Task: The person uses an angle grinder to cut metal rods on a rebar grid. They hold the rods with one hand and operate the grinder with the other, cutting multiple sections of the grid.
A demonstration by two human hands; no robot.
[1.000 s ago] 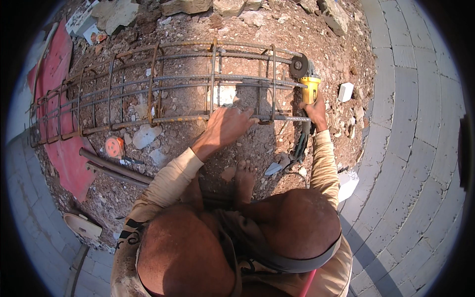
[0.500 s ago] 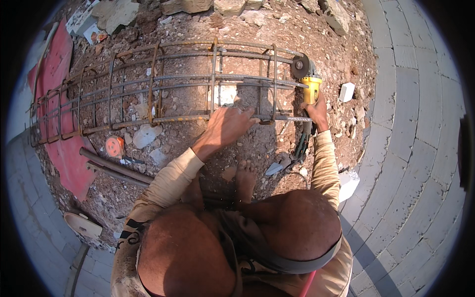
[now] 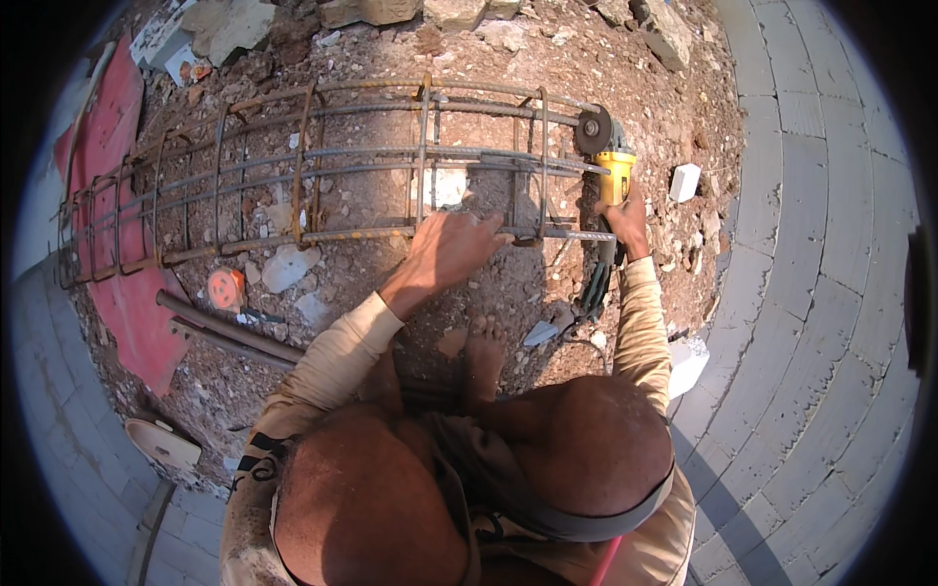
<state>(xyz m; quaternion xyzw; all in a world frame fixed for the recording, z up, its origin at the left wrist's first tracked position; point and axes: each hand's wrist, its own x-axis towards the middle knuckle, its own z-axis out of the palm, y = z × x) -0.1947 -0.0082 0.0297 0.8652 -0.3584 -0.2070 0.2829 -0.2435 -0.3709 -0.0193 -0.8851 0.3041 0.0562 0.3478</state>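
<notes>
In my right hand is a yellow angle grinder, its fingers wrapped round the body. The dark cutting disc sits at the far right end of a long rebar cage, close to the tips of its upper bars; whether it touches them I cannot tell. My left hand is closed on the near lower bar of the cage, toward its right end. Rusty square stirrups cross the long bars. Below the grinder its dark cable hangs toward the ground.
A red sheet lies under the cage's left end. Nearby are an orange round object and metal pipes. Broken stones line the far side. White blocks stand near a grey block wall on the right.
Almost nothing differs. Both hands, the grinder and the cage hold nearly the same places.
</notes>
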